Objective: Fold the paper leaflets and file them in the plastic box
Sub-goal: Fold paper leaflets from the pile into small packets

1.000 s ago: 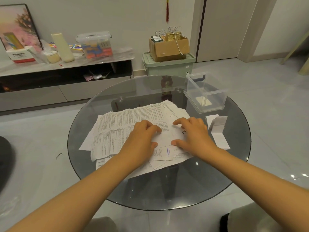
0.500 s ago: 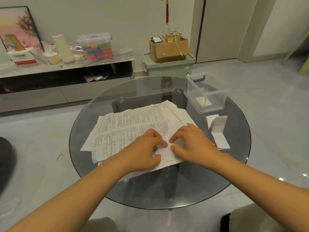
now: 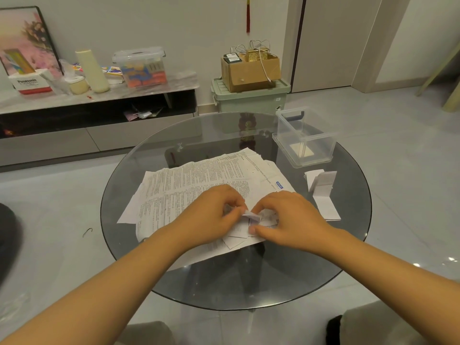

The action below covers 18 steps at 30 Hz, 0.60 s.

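Note:
A spread pile of printed paper leaflets lies on the round glass table. At the pile's near right edge, my left hand and my right hand meet over one small leaflet. Both pinch it between thumb and fingertips, and its edge is lifted and creased between them. The clear plastic box stands at the table's far right with one folded paper on its bottom. Two folded leaflets lie on the glass just right of my right hand.
Behind the table are a green storage bin with a cardboard box on top, and a low TV cabinet carrying a lidded plastic container, a cream cylinder and a framed picture. Pale tiled floor surrounds the table.
Both hands slid toward me along the pile's near edge and closed in on each other. They went from pressing flat on the paper to pinching and lifting a small leaflet.

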{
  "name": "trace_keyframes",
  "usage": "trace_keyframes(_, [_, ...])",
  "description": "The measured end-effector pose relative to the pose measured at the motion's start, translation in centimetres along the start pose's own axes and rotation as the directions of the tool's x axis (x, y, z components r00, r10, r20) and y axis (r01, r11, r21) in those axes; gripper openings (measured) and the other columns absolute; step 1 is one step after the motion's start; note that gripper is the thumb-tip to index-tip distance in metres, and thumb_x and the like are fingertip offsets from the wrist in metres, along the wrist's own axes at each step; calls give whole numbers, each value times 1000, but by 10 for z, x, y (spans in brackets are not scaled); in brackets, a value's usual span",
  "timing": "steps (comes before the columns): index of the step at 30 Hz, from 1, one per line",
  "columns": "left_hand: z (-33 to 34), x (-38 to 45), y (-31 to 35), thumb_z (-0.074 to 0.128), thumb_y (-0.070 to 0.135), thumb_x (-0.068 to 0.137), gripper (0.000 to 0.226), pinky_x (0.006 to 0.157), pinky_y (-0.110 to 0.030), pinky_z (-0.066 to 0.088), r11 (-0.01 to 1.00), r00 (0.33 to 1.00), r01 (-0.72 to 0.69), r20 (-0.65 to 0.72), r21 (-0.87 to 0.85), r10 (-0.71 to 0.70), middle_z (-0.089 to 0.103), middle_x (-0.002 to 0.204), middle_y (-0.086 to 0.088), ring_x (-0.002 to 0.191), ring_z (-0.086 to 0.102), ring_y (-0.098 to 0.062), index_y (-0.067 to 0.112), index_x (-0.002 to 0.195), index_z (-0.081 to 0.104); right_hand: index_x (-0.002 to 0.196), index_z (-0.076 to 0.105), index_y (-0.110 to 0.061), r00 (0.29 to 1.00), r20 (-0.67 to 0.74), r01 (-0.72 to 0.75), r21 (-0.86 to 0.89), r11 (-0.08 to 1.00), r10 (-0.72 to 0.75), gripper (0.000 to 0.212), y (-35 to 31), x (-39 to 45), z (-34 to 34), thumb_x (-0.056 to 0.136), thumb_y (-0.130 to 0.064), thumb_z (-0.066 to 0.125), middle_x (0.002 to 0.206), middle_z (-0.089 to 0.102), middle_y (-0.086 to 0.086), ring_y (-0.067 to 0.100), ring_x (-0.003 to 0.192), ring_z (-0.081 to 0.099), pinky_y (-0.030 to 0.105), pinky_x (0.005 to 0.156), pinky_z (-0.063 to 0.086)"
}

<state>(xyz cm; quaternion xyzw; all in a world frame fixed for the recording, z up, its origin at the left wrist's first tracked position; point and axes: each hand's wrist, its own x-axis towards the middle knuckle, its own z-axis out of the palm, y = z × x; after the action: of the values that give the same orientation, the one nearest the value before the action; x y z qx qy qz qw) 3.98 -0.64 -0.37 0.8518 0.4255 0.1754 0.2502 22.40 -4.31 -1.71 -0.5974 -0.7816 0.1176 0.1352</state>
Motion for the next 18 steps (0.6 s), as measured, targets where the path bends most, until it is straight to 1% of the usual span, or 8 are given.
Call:
trace_keyframes(2, [0,2,3,56,22,92,11,79,-18,45,998,999,31,-12,-54,-32,63,97,11,90,56,-3,23,92,67,99,68,-29,999,-20,-28,39,999,29,23,1,0,-1,85,-44,58,100,68,-8,14,94,58,28,80,45])
trace_keyframes(3, [1,2,4,54,24,93,12,80,-19,46,996,999,44,-5,-81,-44,64,96,13,89,56,-2,24,92,66,93,69,-26,998,-21,-50,61,997,52,21,1,0,-1,87,-40,55,93,69,-5,16,89,59,31,77,48])
trace_keyframes(5, [2,3,5,52,29,94,12,79,-18,45,990,998,56,18,-129,-55,64,93,14,88,57,-2,27,92,63,86,68,-19,994,-18,-102,105,989,105,26,2,0,1,89,-38,51,85,68,-1,19,82,60,38,74,51])
trace_keyframes(7, [5,4,5,53,35,93,13,78,-20,46,989,997,64,41,-133,-59,63,93,12,86,57,-4,26,97,62,89,67,-16,990,-27,-135,140,981,140,27,4,1,3,90,-38,50,87,68,2,20,81,59,39,73,51])
trace_keyframes(9, [10,6,4,60,36,88,20,76,-23,47,997,998,48,45,-52,-45,61,91,12,84,57,-7,24,104,59,92,65,-17,986,-44,-152,174,973,161,20,4,2,5,90,-33,54,91,68,2,18,83,57,32,71,47])
trace_keyframes(12, [19,10,4,65,29,85,31,71,-17,43,999,999,33,22,18,-33,53,90,17,81,53,-4,26,114,53,102,61,-20,977,-60,-185,226,956,203,17,3,4,6,89,-29,57,97,65,-1,17,92,56,30,76,45])
trace_keyframes(15, [24,16,3,67,26,85,42,71,-15,38,998,998,60,-16,17,-60,52,100,12,82,50,-4,27,122,49,113,54,-26,971,-67,-212,216,953,231,30,2,6,9,85,-31,63,105,60,-4,17,101,52,35,85,47])
trace_keyframes(18, [27,21,4,69,24,84,53,77,-15,38,993,993,113,-18,16,-113,47,105,10,81,50,-5,25,130,43,123,47,-30,962,-65,-251,190,949,267,46,4,9,13,82,-35,67,112,56,-3,18,109,47,34,90,45])
